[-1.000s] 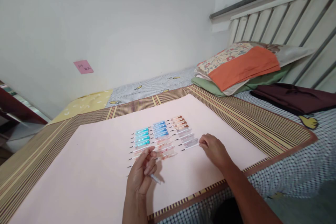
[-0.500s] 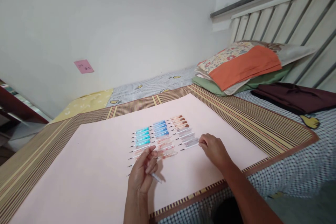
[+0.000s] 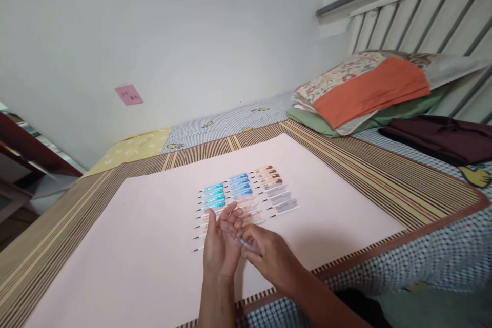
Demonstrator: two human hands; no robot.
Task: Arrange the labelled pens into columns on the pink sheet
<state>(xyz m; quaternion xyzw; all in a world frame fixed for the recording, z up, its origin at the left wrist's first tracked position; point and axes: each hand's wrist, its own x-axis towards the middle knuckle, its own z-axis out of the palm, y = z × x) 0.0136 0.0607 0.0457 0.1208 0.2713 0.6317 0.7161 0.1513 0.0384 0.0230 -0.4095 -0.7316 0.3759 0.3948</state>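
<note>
A pale, clear-barrelled pen (image 3: 249,247) is pinched in my right hand (image 3: 269,253), its far part reaching across my left palm. Palm up, my left hand (image 3: 223,246) has its thumb and fingers apart, and the pen appears to lie against it. Just beyond both hands, pens rest in neat rows with dark tips to the left: teal pens (image 3: 214,196), blue pens (image 3: 239,185), brown-and-cream pens (image 3: 269,176) and greyish clear pens (image 3: 282,201). A group of pinkish patterned pens (image 3: 249,210) is partly hidden by my left fingers.
A large pale pink sheet (image 3: 115,256) lies under the pens on a striped mat (image 3: 384,179). Folded pillows and cloths (image 3: 369,95) are stacked at the back right, beside a dark maroon cloth (image 3: 442,138). A pink note (image 3: 129,95) is on the wall.
My right hand has moved left from beside the grey pens to my left hand and now pinches the pale pen. My left hand has opened, palm up.
</note>
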